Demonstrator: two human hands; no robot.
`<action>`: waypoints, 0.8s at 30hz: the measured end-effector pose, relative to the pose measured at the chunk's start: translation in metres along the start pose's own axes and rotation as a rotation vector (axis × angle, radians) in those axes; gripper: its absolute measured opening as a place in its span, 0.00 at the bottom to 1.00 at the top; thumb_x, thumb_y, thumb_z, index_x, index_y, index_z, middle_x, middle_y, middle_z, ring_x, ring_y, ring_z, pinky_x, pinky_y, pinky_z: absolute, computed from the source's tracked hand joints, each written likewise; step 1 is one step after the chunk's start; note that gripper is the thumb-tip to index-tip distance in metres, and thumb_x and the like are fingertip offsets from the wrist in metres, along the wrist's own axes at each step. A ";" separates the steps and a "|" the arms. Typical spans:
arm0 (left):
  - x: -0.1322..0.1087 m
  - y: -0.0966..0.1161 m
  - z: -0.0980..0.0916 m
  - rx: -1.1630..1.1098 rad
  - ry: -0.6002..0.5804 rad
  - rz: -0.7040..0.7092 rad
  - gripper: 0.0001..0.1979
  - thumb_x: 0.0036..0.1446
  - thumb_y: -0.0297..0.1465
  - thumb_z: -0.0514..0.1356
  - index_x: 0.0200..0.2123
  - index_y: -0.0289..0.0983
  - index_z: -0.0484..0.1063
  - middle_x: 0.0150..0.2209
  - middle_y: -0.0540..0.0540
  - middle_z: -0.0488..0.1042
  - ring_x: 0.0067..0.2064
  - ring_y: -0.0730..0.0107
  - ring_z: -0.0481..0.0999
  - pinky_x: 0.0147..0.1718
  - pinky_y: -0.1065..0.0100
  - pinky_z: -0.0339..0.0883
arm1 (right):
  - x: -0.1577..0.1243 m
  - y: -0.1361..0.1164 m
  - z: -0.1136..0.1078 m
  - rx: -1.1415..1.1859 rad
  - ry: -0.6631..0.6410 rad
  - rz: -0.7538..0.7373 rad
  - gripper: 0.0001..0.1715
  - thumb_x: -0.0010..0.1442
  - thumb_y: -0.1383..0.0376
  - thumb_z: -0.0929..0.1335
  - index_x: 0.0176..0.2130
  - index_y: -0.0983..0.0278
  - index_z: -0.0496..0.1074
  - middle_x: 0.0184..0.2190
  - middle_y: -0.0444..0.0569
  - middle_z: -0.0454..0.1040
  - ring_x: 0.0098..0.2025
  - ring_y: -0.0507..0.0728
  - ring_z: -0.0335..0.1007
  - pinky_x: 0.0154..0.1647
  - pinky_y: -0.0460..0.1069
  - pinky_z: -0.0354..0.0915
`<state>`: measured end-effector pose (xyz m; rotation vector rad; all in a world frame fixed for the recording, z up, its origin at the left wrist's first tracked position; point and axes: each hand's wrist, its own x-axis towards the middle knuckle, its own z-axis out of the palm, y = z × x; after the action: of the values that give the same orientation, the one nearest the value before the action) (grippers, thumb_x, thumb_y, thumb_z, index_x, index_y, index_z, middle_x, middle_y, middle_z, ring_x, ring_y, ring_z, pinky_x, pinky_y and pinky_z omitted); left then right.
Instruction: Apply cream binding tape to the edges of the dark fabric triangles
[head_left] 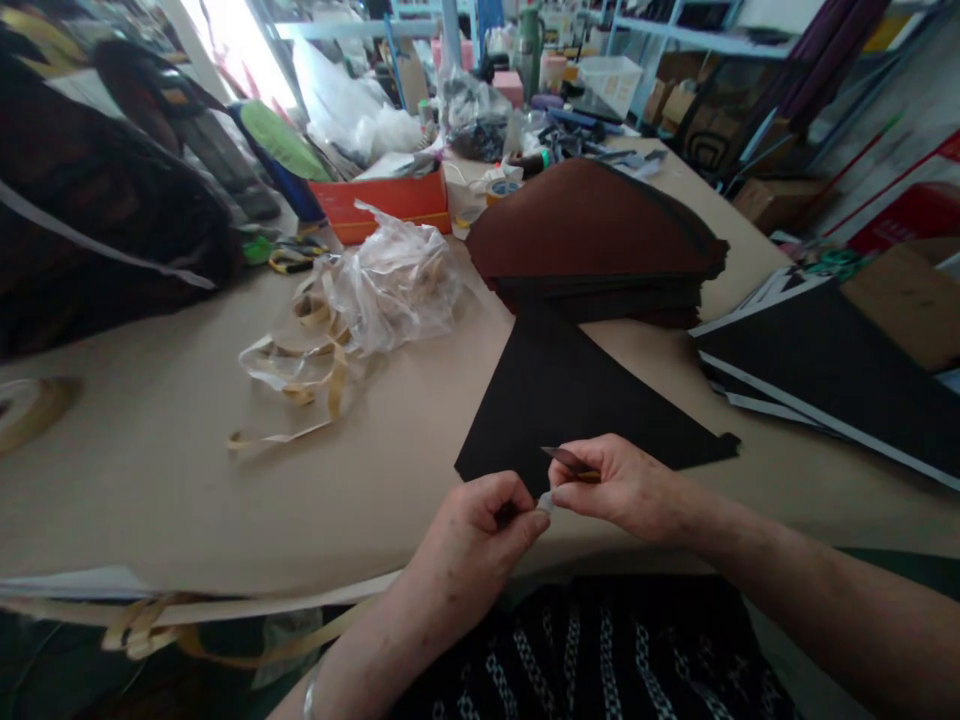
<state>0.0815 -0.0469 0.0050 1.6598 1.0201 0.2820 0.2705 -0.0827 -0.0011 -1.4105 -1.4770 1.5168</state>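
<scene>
Tan tape on a roll (34,412) at the far left, lying flat on the table (187,510); next along, loose curls of tan strip (334,390) spill beside a crumpled clear plastic bag (397,285). Now the left hand (480,530), down at the near edge: fingers curled, thumb and forefinger pinching a small pale scrap (545,503) that pokes out rightward from their tips. Just behind it, a black panel (559,390) lies flat, its near edge partly hidden by both hands; whether the fingers grip that edge, I can't tell. Farther back, a brown-topped stack (592,225). And the right hand (630,485): fingers closed round a small blade (570,462), dark tip pointing left over the panel, thumb tip right up against the scrap. Far right, black pieces with white edges (832,360) overlap.
</scene>
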 end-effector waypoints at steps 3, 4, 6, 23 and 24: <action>0.005 -0.004 0.000 0.077 -0.045 -0.056 0.12 0.50 0.38 0.56 0.22 0.37 0.65 0.20 0.55 0.59 0.24 0.76 0.57 0.23 0.73 0.51 | -0.005 0.000 -0.001 0.001 0.041 -0.029 0.07 0.55 0.69 0.64 0.26 0.66 0.64 0.22 0.39 0.60 0.25 0.46 0.53 0.27 0.44 0.53; 0.007 -0.005 0.000 0.108 -0.071 -0.079 0.13 0.51 0.40 0.55 0.22 0.37 0.66 0.20 0.54 0.61 0.24 0.75 0.58 0.23 0.73 0.52 | -0.008 0.002 -0.004 0.006 0.073 -0.032 0.06 0.54 0.69 0.64 0.26 0.65 0.64 0.22 0.38 0.60 0.25 0.46 0.53 0.27 0.44 0.52; 0.012 -0.008 -0.001 0.192 -0.126 -0.122 0.16 0.51 0.44 0.53 0.23 0.37 0.68 0.21 0.53 0.62 0.24 0.74 0.61 0.23 0.73 0.54 | -0.015 0.008 -0.016 0.009 0.162 -0.026 0.06 0.54 0.69 0.64 0.26 0.65 0.63 0.21 0.38 0.58 0.24 0.46 0.51 0.26 0.44 0.51; 0.048 -0.004 -0.007 0.598 -0.248 -0.218 0.22 0.51 0.48 0.47 0.21 0.38 0.69 0.20 0.48 0.66 0.25 0.69 0.65 0.23 0.71 0.55 | -0.087 0.100 -0.135 -0.356 0.588 0.296 0.09 0.52 0.61 0.64 0.26 0.65 0.67 0.21 0.41 0.63 0.25 0.49 0.56 0.29 0.46 0.54; 0.049 -0.004 -0.006 0.600 -0.248 -0.224 0.23 0.50 0.48 0.47 0.21 0.38 0.69 0.20 0.48 0.67 0.25 0.68 0.66 0.23 0.71 0.55 | -0.087 0.099 -0.134 -0.382 0.589 0.289 0.09 0.53 0.62 0.63 0.26 0.65 0.67 0.22 0.41 0.64 0.25 0.50 0.57 0.30 0.47 0.54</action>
<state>0.1052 -0.0066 -0.0116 2.0205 1.1522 -0.4108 0.4433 -0.1408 -0.0464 -2.1442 -1.2567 0.8559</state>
